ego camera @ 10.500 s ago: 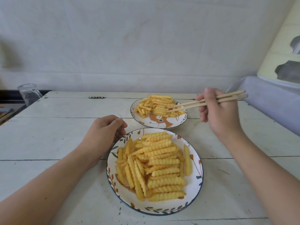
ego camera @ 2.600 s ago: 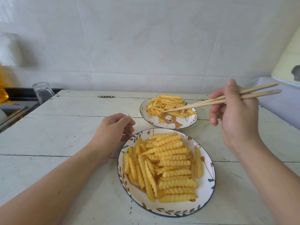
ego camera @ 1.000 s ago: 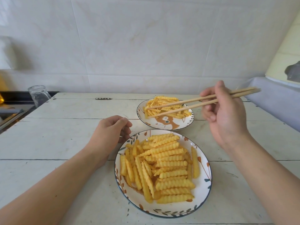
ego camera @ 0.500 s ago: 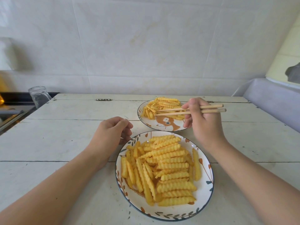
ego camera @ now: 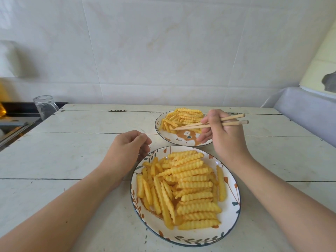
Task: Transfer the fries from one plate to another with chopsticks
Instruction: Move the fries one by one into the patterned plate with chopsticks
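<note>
Two white patterned plates hold crinkle-cut fries. The near plate [ego camera: 231, 213] carries a large pile of fries [ego camera: 183, 186]. The far plate [ego camera: 166, 136], with an orange animal picture, holds a smaller heap of fries [ego camera: 181, 116]. My right hand [ego camera: 224, 137] grips a pair of wooden chopsticks [ego camera: 231, 120] over the far plate's right side. Their tips lie close together at the front edge of the far heap; whether they pinch a fry I cannot tell. My left hand [ego camera: 125, 151] rests on the table beside the near plate's upper left rim, fingers loosely curled, holding nothing.
The plates stand on a white wooden table [ego camera: 72, 151] with plank seams. A clear glass [ego camera: 44, 106] stands at the back left corner beside a dark sink area [ego camera: 12, 119]. A tiled wall runs behind. A grey covered surface [ego camera: 309, 115] borders the right side.
My right hand has drawn the chopsticks slightly back and down, so their tips now sit at the front of the far heap. The left hand has stayed put.
</note>
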A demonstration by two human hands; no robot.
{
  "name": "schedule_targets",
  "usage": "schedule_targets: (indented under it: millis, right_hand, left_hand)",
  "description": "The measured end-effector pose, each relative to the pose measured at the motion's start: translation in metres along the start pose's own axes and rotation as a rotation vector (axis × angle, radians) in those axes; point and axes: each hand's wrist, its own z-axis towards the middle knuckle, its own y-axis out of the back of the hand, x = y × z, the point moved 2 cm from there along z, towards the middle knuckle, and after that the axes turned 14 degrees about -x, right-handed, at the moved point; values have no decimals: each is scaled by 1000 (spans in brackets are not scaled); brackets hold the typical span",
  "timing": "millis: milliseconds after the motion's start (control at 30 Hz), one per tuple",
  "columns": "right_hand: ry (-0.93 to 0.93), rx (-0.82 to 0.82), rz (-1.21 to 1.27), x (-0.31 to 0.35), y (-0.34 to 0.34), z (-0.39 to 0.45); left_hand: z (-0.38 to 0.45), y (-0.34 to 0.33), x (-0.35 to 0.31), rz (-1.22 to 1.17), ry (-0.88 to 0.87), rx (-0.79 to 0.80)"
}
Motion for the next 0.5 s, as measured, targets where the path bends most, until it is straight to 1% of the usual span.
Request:
schedule_targets:
  millis: [233,333,500]
  right_hand:
    - [-4,15,-23,-1,-5,-1]
    - [-6,-42,-12,1,-1,3]
    - [-63,-134,75,7,14,9]
  left_hand:
    - [-2,1,-1,-12,5,13]
    - [-3,2,-2,-11,2,20]
    - [-10,4,-8,26,-15,41]
